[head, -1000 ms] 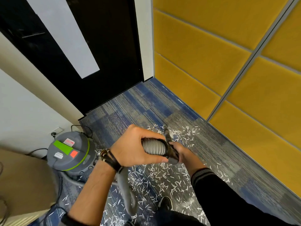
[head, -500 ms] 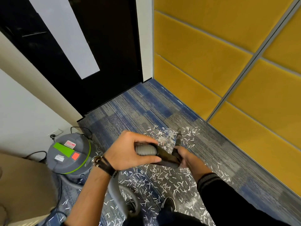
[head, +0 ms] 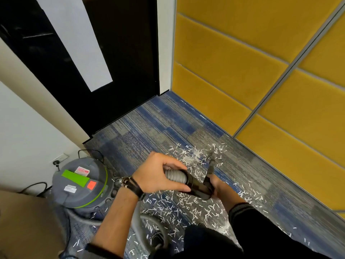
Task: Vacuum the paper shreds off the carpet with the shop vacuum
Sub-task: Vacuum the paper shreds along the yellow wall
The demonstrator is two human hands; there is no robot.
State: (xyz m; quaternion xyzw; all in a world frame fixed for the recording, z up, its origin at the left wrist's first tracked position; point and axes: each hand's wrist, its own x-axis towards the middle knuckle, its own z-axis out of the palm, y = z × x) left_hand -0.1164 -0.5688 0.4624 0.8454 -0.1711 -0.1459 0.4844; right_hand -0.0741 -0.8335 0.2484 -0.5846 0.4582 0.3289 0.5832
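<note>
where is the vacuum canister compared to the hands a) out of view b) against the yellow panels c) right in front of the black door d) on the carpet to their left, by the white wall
D: the grey and green canister sits on the carpet left of the left hand, beside the white wall, well away from the yellow panels.

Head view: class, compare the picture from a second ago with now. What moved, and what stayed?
The nozzle has swung right, toward the yellow wall, over the far edge of the paper shreds. Nothing was taken or let go: the left hand still grips the ribbed hose, the right hand the black handle. The shop vacuum stayed put, and many shreds remain on the carpet.
</note>
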